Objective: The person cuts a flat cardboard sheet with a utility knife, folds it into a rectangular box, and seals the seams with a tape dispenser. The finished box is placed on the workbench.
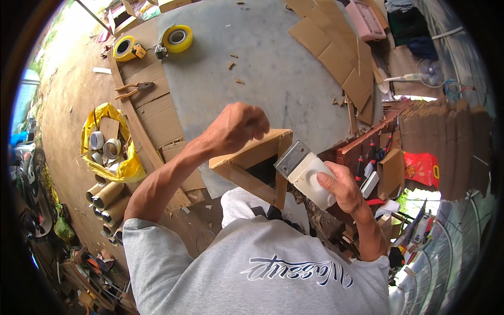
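My left hand [237, 127] is closed over the top edge of a folded brown cardboard box [252, 163] held above my lap. My right hand [340, 189] grips a white-handled tool [310, 176] with a flat metal head, and that head presses against the box's right side. The box's open dark inside faces me. Below both hands lie my grey shirt and light trousers.
A grey worktable [262, 68] stretches ahead, with two yellow tape rolls [177, 38] at its far left and flat cardboard sheets [336, 52] at its right. Pliers [134, 89] lie on cardboard to the left. A yellow bag of tape cores [107, 149] and cardboard tubes [107, 199] sit on the floor.
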Demonstrator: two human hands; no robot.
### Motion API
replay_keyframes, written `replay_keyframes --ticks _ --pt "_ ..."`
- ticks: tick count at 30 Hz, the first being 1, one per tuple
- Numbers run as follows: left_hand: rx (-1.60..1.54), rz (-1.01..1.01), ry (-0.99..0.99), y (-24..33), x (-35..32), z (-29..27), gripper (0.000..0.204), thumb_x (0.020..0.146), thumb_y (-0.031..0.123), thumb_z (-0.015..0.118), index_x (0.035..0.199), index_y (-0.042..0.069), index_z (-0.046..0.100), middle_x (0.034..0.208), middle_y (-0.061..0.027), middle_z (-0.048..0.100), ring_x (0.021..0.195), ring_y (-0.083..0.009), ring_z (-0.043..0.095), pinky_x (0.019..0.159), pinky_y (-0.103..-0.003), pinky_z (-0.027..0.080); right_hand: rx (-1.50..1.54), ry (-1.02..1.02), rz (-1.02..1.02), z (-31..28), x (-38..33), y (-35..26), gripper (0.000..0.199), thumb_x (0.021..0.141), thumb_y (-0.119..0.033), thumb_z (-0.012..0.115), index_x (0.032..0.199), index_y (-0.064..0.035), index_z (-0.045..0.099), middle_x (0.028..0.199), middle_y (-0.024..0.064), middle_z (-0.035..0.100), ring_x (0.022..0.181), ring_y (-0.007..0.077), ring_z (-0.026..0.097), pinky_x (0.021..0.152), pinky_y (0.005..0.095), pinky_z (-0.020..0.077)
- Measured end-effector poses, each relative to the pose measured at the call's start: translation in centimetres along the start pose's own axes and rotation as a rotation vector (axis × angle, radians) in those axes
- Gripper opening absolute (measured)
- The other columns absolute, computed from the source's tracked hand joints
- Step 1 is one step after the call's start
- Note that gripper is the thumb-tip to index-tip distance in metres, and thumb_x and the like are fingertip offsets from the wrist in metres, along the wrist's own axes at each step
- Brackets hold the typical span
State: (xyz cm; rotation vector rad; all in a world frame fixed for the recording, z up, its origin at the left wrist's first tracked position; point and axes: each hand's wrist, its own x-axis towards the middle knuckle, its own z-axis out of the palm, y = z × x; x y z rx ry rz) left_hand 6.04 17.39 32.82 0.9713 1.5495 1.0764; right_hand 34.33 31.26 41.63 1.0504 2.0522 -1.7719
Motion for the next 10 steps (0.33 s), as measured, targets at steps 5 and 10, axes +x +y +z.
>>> replay_keyframes --ticks 5,10 --pt "0.055 -0.077 0.034 0.0 0.3 -1.7 0.028 0.104 0.013 0.051 0.089 -0.002 0.069 0.074 -0.0055 0.067 0.072 -0.0130 0.064 0.070 -0.030 0.054 0.041 -0.043 0.054 -0.9 0.2 -0.4 0.055 0.098 -0.050 0.063 0.104 0.0045 0.067 0.088 0.0091 0.070 0.081 0.0121 0.062 0.072 0.0297 0.0492" --pt "0.063 -0.126 -0.032 -1.4 0.6 -2.2 0.030 0.105 0.018 0.052 0.089 -0.001 0.070 0.075 -0.0060 0.069 0.072 -0.0139 0.066 0.069 -0.030 0.055 0.074 -0.095 0.138 -1.4 0.9 -0.7 0.062 0.097 -0.056 0.062 0.111 0.0047 0.067 0.092 0.0096 0.071 0.083 0.0145 0.064 0.075 0.0297 0.0504"
